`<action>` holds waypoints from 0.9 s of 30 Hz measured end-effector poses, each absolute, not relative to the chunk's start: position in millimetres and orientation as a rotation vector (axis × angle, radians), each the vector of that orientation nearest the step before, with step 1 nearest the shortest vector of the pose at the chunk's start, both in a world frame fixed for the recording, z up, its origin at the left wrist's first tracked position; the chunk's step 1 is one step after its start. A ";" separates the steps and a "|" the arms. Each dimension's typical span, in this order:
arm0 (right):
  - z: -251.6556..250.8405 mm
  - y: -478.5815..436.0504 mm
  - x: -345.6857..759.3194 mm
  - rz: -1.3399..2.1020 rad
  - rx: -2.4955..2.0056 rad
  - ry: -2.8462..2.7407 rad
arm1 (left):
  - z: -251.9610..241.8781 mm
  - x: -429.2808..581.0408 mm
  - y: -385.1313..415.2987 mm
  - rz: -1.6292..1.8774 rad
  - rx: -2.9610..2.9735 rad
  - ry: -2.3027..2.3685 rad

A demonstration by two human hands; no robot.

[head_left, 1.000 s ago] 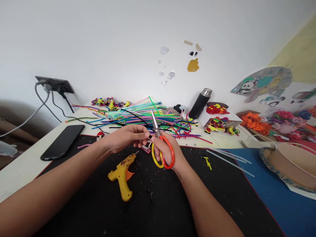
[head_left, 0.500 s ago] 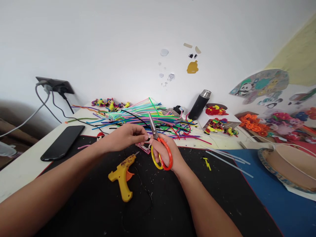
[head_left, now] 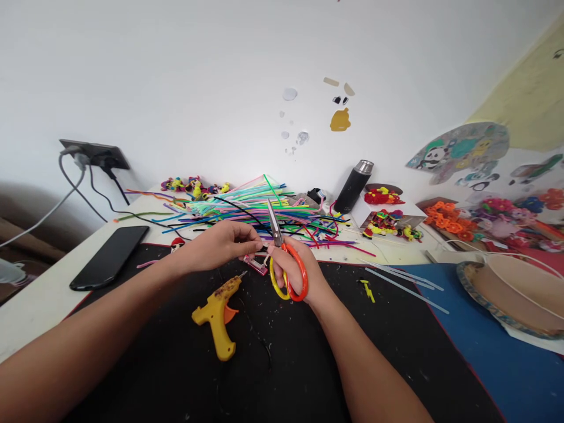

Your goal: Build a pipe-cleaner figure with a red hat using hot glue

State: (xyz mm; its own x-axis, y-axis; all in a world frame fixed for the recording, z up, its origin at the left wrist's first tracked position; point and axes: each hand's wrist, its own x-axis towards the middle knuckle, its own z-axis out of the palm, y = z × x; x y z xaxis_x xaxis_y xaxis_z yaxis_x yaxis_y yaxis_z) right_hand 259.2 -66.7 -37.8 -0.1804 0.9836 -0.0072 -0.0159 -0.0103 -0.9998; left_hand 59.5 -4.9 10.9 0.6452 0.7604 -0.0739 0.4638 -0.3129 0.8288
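My left hand (head_left: 229,244) is closed in a pinch, thumb against fingertips. A thin dark strand between the fingertips looks like a piece of black pipe cleaner, mostly hidden. Right beside it, my right hand (head_left: 304,270) holds scissors (head_left: 275,226) with red and yellow handles; the blades point up and away, almost together. The right thumb and fingertip come close to the left fingertips. Below the hands, a yellow glue gun (head_left: 219,317) lies on the black mat (head_left: 299,364). A small pink object (head_left: 255,265) sits just under the fingers, partly covered.
Behind the hands spreads a pile of colourful pipe cleaners (head_left: 247,205). A phone (head_left: 110,257) lies at left. A black flask (head_left: 353,187), small figures (head_left: 383,220), clear glue sticks (head_left: 408,288), yellow scraps (head_left: 368,291) and a round basin (head_left: 520,294) are on the right.
Both hands keep nearly the same pose, with the scissors still in the right one. The whole view has shifted slightly.
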 end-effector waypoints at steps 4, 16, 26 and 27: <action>-35.1 -67.8 259.1 1.342 -1.119 -1.320 | 11.3 57.0 -5.4 0.361 1.961 0.950; -29.7 -68.7 258.0 1.351 -1.124 -1.286 | 12.5 57.3 -4.9 0.411 1.942 0.914; -43.0 -59.3 260.6 1.253 -1.171 -1.177 | 25.5 48.3 -4.0 0.498 1.847 0.878; -46.1 -58.6 259.9 1.246 -1.190 -1.168 | 27.1 47.8 -4.6 0.502 1.843 0.871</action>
